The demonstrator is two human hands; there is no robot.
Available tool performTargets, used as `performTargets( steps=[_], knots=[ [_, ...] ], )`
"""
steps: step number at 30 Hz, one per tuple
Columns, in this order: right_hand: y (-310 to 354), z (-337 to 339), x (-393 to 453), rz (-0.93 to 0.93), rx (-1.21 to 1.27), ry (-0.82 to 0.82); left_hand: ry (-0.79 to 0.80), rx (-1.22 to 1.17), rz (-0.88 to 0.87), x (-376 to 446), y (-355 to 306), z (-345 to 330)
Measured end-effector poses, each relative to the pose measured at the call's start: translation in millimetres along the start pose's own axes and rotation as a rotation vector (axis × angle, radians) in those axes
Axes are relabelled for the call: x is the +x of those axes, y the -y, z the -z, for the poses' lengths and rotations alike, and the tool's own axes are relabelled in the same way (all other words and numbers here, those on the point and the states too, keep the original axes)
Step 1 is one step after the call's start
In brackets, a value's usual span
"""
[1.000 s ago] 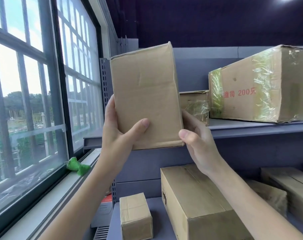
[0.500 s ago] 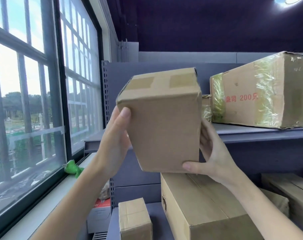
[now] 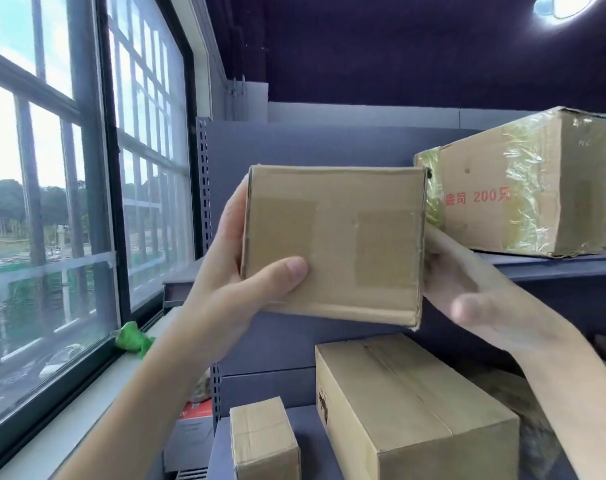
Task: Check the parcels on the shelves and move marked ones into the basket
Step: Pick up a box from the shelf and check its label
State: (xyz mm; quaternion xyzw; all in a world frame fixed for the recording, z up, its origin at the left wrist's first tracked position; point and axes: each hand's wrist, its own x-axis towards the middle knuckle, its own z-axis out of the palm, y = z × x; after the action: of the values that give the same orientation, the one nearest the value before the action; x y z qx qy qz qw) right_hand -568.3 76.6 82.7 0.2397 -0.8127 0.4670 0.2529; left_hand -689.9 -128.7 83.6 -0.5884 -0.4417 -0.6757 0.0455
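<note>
A small cardboard parcel [image 3: 332, 244] is held up between both hands before the shelves. It is gripped at its left edge by the left hand [image 3: 239, 271], thumb laid across the front face, fingers hidden behind. The right hand [image 3: 468, 289] is blurred; its fingers are pressed against the parcel's right side, though whether they curl round it cannot be told. Behind the right hand, a tape-wrapped carton [image 3: 523, 188] is cut off by the frame edge.

On your left you have a tall window [image 3: 52, 202] with dark frames and a grid of panes, showing trees and bright sky. A pale sill [image 3: 87, 403] runs below it. Ahead of you stands a grey-blue metal shelf unit [image 3: 329, 143] with a perforated upright [image 3: 204, 188]. Above it the wall [image 3: 398, 46] is dark, and a round ceiling light [image 3: 564, 5] glows at your upper right.
</note>
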Motion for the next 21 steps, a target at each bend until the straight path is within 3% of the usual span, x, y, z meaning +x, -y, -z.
performTargets(
  steps=[4,8,15,21],
  knots=[
    [19,-20,-1,0.0,0.012,-0.037,0.082,0.187,-0.113,-8,1,-9],
    [19,-33,-4,0.056,0.084,-0.27,0.138,0.294,-0.259,-12,4,-17],
    [-6,-48,-9,0.109,-0.132,-0.469,0.046,-0.098,-0.053,-10,17,-18],
    [-20,-43,-14,0.144,-0.124,-0.616,-0.081,-0.178,0.029,-2,34,-13]
  ],
)
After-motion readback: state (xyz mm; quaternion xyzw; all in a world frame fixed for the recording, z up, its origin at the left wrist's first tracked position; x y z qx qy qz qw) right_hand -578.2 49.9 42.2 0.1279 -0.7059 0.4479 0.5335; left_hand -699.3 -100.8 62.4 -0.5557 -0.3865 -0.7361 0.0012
